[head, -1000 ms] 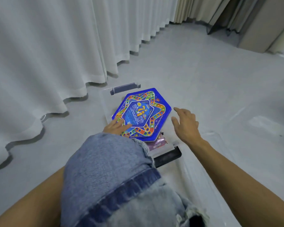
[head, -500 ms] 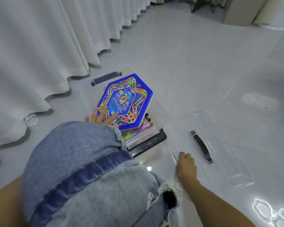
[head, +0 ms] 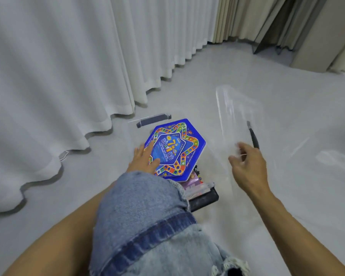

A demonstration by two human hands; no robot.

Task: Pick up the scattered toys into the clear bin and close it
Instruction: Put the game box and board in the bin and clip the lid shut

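Note:
A blue hexagonal game board (head: 179,144) with a coloured star track lies on top of the clear bin (head: 202,188), which has dark latch handles at its near end (head: 204,200) and its far end (head: 153,120). Purple and other toys show under the board. My left hand (head: 142,159) rests flat on the board's near-left edge, fingers straight. My right hand (head: 247,166) grips the clear lid (head: 237,114) by its near edge and holds it tilted up off the floor, right of the bin; the lid's dark handle (head: 253,136) is blurred.
White curtains (head: 68,76) hang along the left and reach the pale floor. My knee in blue denim (head: 143,216) covers the bin's near-left corner. Dark furniture legs (head: 267,42) and a beige panel stand at the far right.
My right hand went from beside the board down to the lid lying on the floor, took hold of it and lifted it. My left hand stayed on the board.

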